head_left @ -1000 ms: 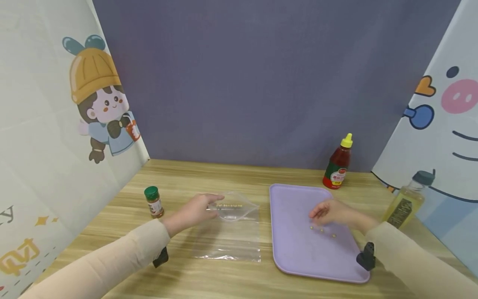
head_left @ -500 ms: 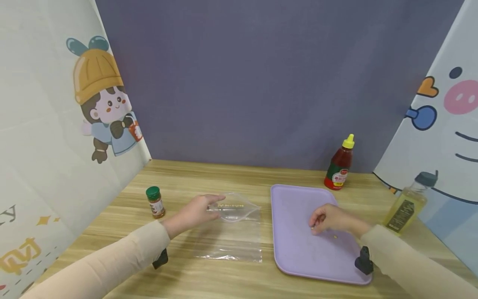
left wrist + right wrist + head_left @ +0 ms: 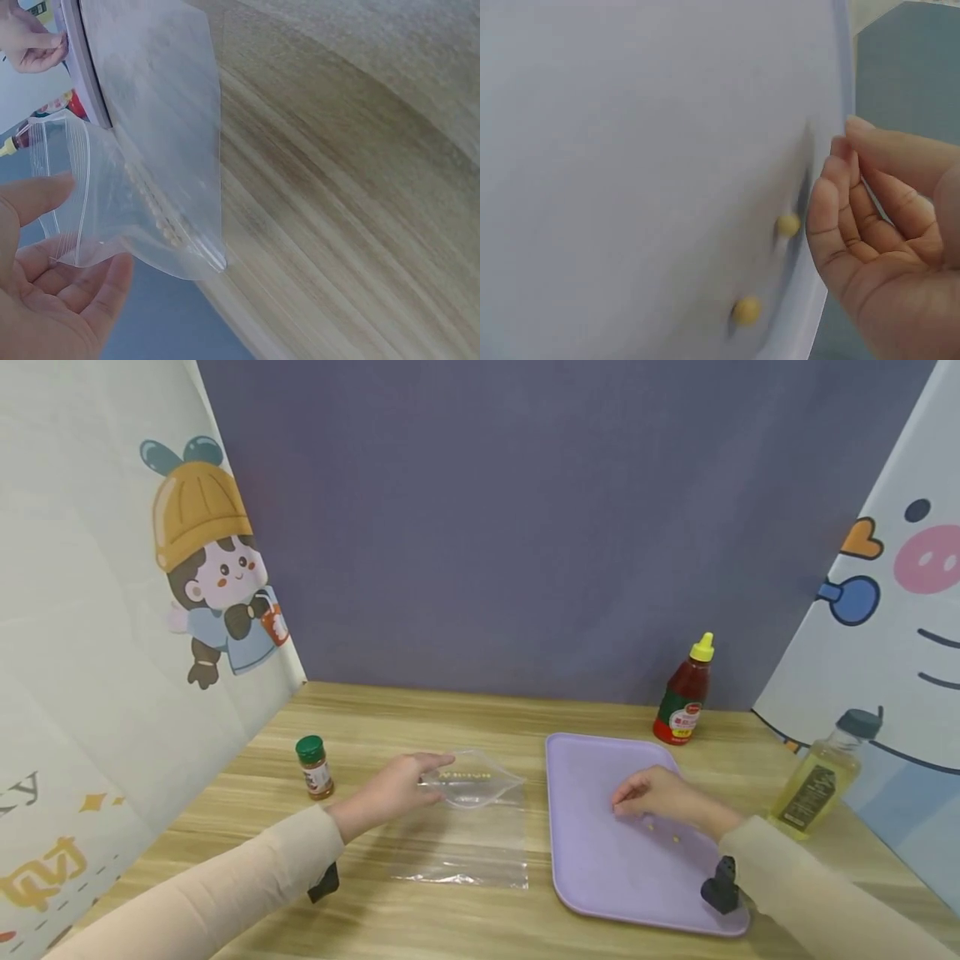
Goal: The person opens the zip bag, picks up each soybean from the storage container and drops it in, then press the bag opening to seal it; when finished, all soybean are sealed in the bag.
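Note:
My left hand [image 3: 393, 789] holds the spread mouth of a clear zip-lock bag [image 3: 461, 843]; in the left wrist view, its thumb and curled fingers lie on opposite sides of the plastic. A row of small yellow soybeans [image 3: 159, 217] shows through the bag. Over the purple tray [image 3: 615, 885], my right hand [image 3: 663, 795] has its thumb and fingertips together. They pinch a soybean, which the fingers hide. Two more soybeans, a nearer one [image 3: 745, 310] and one closer to the fingers [image 3: 787, 225], lie on the tray below the hand.
A green-capped spice jar [image 3: 315, 767] stands left of the bag. Behind the tray is a red sauce bottle [image 3: 682, 702] with a yellow tip. An oil bottle [image 3: 813, 785] stands to the right, close to my right sleeve. A dark backdrop rises behind the table.
The right hand went down to the tray, took a soybean and lifted slightly to the left. Three loose soybeans showed on the tray earlier; two show now. The left hand stays at the bag.

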Demonstrator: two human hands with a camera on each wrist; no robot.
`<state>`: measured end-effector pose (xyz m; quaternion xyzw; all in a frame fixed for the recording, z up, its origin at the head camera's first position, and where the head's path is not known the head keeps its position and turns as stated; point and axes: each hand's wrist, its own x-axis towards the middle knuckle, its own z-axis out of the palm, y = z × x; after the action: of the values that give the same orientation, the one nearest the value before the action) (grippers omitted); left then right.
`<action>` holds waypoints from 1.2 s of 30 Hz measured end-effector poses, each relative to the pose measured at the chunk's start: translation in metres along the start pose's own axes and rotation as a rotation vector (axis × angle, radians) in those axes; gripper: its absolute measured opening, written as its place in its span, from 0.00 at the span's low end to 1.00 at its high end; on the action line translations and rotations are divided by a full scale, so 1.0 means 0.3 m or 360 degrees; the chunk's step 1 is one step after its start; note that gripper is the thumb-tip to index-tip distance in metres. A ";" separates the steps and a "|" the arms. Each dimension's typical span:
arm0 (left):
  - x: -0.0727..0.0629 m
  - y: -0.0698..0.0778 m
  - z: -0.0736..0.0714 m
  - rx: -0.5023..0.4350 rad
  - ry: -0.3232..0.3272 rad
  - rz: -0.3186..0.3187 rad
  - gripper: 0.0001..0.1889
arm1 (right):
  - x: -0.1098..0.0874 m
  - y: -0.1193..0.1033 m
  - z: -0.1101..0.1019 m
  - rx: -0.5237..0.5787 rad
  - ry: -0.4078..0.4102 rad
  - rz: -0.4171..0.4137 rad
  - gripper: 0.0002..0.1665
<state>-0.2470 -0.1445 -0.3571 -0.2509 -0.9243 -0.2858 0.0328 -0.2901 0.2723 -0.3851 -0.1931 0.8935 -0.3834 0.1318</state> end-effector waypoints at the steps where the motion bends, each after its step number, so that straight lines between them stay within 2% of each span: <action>1: 0.001 -0.001 0.000 0.0005 -0.0001 0.0014 0.29 | 0.004 -0.007 0.004 0.0028 0.0007 0.0007 0.14; 9: 0.003 -0.008 0.000 0.0006 -0.0003 0.0041 0.29 | 0.034 -0.109 0.025 0.0170 0.0103 0.0016 0.19; 14: 0.007 -0.009 0.003 0.0009 0.0006 0.0047 0.29 | 0.059 -0.216 0.057 0.0250 0.0166 0.0063 0.21; 21: 0.012 -0.009 0.007 0.0005 0.0005 0.0044 0.29 | 0.143 -0.323 0.142 0.0473 0.0105 -0.0111 0.18; 25: 0.011 -0.010 0.008 0.0002 0.0007 0.0034 0.28 | 0.195 -0.387 0.188 0.0492 0.0093 -0.0188 0.15; 30: 0.011 -0.015 0.006 -0.0033 0.0017 0.0024 0.28 | 0.246 -0.451 0.230 0.0433 0.0111 -0.0242 0.12; 36: 0.015 -0.019 0.003 -0.0020 -0.0009 0.0013 0.28 | 0.258 -0.473 0.244 0.0376 0.0157 -0.0244 0.13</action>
<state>-0.2536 -0.1460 -0.3599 -0.2556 -0.9216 -0.2907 0.0297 -0.2964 0.1018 -0.3366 -0.2249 0.8303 -0.5037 0.0797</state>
